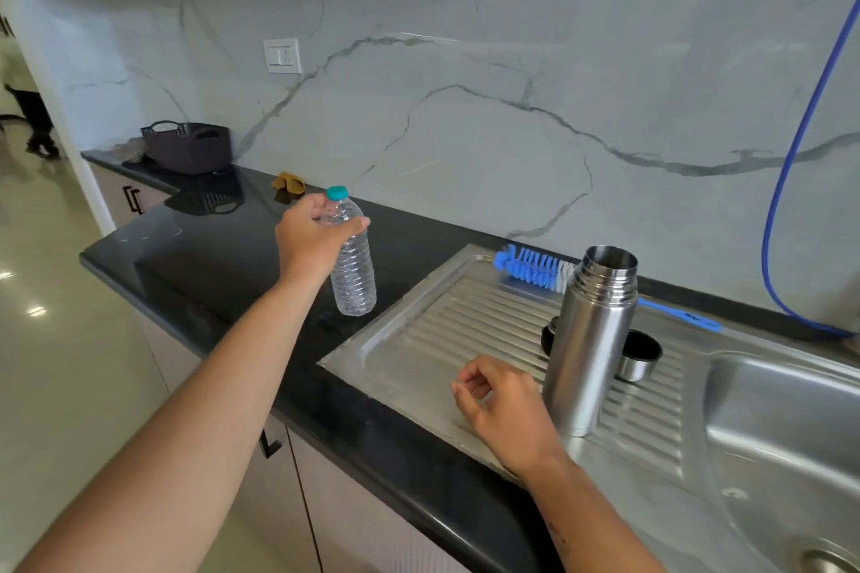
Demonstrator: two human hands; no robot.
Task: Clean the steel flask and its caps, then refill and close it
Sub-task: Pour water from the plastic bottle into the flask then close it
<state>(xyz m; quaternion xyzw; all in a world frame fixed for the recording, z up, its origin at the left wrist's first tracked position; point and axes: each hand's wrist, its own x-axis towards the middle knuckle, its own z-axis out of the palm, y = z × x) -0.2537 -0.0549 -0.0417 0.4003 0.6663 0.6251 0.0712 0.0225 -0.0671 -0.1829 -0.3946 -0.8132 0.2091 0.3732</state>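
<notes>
The steel flask (591, 340) stands upright and uncapped on the ribbed steel drainboard (465, 326). Behind it to the right lies the steel outer cap (640, 356), mouth up. A dark inner cap (550, 333) peeks out at the flask's left side. A clear plastic water bottle (356, 270) with a teal cap stands on the black counter, and my left hand (312, 237) grips its shoulder. My right hand (505, 409) hovers over the drainboard just left of the flask, fingers loosely curled, holding nothing.
A blue bottle brush (535, 268) lies along the back of the drainboard. The sink basin (791, 447) is at the right. A blue hose (791, 163) hangs down the marble wall. A dark basket (188, 147) and a yellow cloth (289, 183) sit far back on the counter (209, 265).
</notes>
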